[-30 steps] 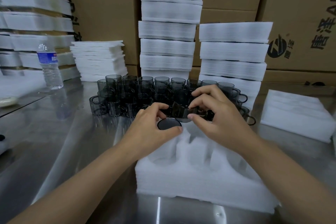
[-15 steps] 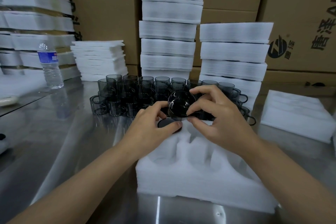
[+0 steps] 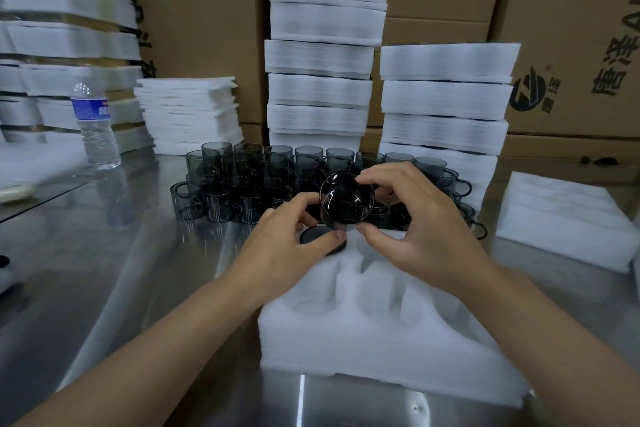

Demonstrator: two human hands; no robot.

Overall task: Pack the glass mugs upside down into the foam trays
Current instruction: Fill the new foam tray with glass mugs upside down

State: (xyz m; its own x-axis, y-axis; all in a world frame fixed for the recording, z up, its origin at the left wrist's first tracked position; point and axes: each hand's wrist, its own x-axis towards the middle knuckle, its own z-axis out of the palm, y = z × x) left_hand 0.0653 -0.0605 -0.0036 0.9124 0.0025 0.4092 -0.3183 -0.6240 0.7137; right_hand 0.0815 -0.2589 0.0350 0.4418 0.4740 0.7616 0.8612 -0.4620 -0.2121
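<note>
Pinching a tilted glass mug above the foam tray, the right hand seems set to seat it mouth-down; the left hand grips the seated mug, steadying it.

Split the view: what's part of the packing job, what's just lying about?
Job: right hand gripping tilted glass mug; left hand holding seated mug; foam tray; loose mugs.
Lying about: water bottle; cardboard cartons; foam sheet pile.
</note>
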